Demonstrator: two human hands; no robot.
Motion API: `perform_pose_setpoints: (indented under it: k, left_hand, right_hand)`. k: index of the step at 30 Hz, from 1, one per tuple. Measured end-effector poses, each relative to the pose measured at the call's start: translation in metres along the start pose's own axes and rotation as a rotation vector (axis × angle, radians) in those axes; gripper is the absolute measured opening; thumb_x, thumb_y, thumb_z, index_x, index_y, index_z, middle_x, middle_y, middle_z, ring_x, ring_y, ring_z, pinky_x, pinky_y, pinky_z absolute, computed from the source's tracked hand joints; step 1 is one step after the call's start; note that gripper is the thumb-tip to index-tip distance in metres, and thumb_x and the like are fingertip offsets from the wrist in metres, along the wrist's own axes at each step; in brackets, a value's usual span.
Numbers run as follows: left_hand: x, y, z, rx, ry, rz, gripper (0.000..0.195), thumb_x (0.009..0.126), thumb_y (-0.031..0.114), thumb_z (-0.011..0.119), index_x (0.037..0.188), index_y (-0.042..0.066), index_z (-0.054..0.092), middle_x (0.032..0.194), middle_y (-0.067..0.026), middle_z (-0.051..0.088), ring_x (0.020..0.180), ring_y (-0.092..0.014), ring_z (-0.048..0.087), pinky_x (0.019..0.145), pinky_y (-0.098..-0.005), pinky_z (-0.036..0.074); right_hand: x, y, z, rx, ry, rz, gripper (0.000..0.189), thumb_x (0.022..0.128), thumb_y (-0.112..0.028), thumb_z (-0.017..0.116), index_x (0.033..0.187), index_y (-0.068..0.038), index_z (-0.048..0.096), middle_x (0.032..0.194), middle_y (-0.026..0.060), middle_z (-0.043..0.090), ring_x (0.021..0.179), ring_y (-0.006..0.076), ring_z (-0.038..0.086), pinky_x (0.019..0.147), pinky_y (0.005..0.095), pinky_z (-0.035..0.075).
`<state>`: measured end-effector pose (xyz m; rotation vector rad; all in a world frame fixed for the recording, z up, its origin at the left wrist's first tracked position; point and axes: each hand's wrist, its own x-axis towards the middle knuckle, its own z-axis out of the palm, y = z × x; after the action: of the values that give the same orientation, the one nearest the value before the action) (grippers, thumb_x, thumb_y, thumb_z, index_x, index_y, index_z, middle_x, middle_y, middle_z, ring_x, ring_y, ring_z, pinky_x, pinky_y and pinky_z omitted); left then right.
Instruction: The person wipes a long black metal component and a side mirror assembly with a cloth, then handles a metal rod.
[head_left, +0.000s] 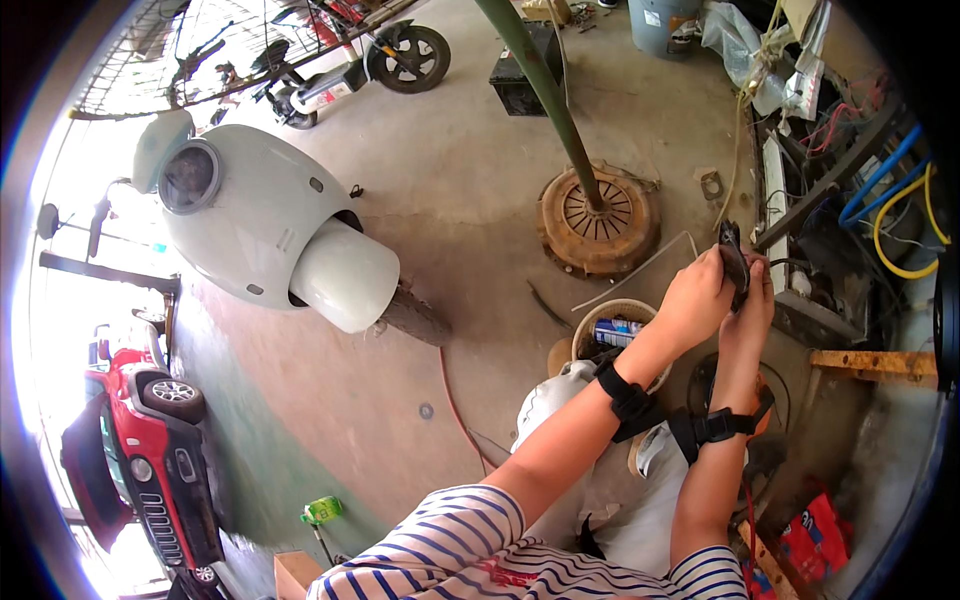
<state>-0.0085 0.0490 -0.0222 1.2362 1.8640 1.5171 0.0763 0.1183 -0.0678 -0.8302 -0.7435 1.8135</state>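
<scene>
My left hand (694, 300) and my right hand (757, 289) meet at the right of the view, in front of me. Both grip a small dark object (734, 262), perhaps a black plastic part; its exact kind is unclear. The fingers hide much of it. A black strap circles each wrist. Below and left of my hands stands a round basket (615, 309) with a blue and white spray can (616, 331) in it. A thin pale rod or tube (637, 277) lies on the floor beside the basket.
A rusty round clutch cover (555, 232) forms the base of a green pole (536, 71). A white scooter (255, 217) stands left, a black battery (517, 86) near the top. Cables and metal frames crowd the right. A red hose (454, 401) crosses the floor; a red car (131, 435) is far left.
</scene>
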Motion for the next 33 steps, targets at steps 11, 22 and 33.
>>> perform_pose_setpoints:
  k: [11,22,33]
  left_hand:
    - [-0.008,0.0,-0.019,-0.18,-0.115,-0.207,0.026,0.092,0.022,0.049,0.09,-0.004,0.054,0.072,-0.0089,0.06,0.067,-0.018,0.06,0.06,-0.0291,0.045]
    - [-0.015,-0.021,-0.022,-0.005,0.153,-0.124,0.027,0.093,0.023,0.05,0.089,-0.003,0.056,0.076,-0.0085,0.063,0.063,-0.014,0.053,0.061,-0.0277,0.045]
    - [-0.03,-0.004,-0.01,-0.389,0.146,-0.226,0.026,0.094,0.024,0.052,0.093,-0.002,0.053,0.076,-0.0063,0.058,0.07,-0.011,0.053,0.061,-0.0274,0.044]
  right_hand:
    - [-0.003,-0.033,-0.035,-0.199,0.108,-0.188,0.023,0.091,-0.024,0.059,0.105,-0.005,0.058,0.098,-0.0007,0.059,0.087,0.006,0.053,0.073,0.0241,0.043]
    - [-0.024,-0.049,-0.023,-0.033,0.226,-0.215,0.034,0.089,-0.029,0.061,0.113,-0.006,0.056,0.112,0.0034,0.057,0.103,0.0125,0.053,0.086,0.0324,0.043]
    - [-0.038,-0.023,-0.014,-0.161,-0.346,0.31,0.021,0.092,-0.012,0.054,0.111,-0.003,0.059,0.106,0.0036,0.062,0.097,0.0123,0.058,0.082,0.0269,0.046]
